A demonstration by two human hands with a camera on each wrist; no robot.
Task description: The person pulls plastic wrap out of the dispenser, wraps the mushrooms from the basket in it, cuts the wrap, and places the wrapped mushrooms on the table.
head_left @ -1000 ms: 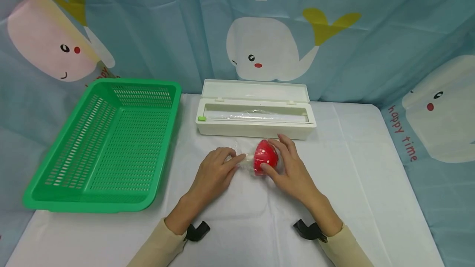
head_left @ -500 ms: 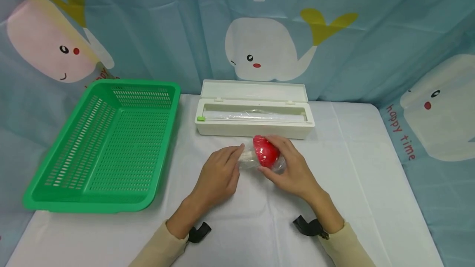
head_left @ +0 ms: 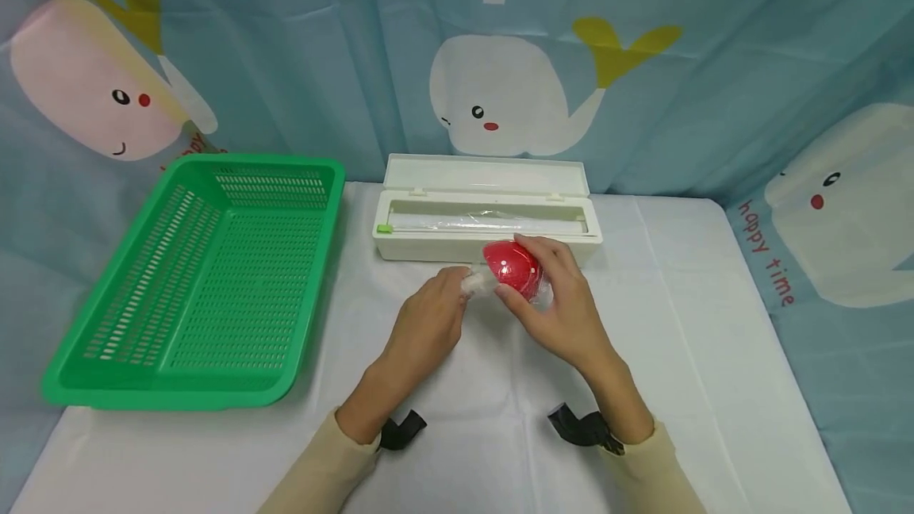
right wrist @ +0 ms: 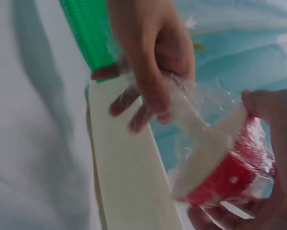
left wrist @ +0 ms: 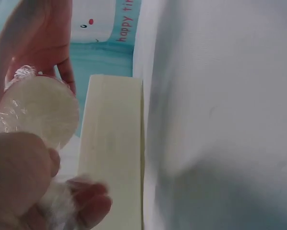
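A toy mushroom (head_left: 516, 270) with a red, white-dotted cap and a pale stem (right wrist: 191, 120) is wrapped in clear cling film (right wrist: 215, 103). It is held up in front of the white box. My right hand (head_left: 567, 304) grips the cap between thumb and fingers. My left hand (head_left: 428, 324) pinches the film-covered stem, its thumb on the stem in the right wrist view. From the left wrist view, the cap's pale underside (left wrist: 45, 108) shows through the film. Part of the stem is hidden behind my left fingers.
Behind the hands a white cling film box (head_left: 485, 249) stands with its lid up and a film roll (head_left: 485, 222) inside. A green plastic basket (head_left: 314, 292) is at the left. White cloth (head_left: 685, 355) covers the table, and a blue whale-print curtain (head_left: 300, 70) hangs behind.
Both hands have raised the mushroom from the table towards the box. The cap has tilted, and my left hand has changed its hold on the stem end. Box and basket stay put.
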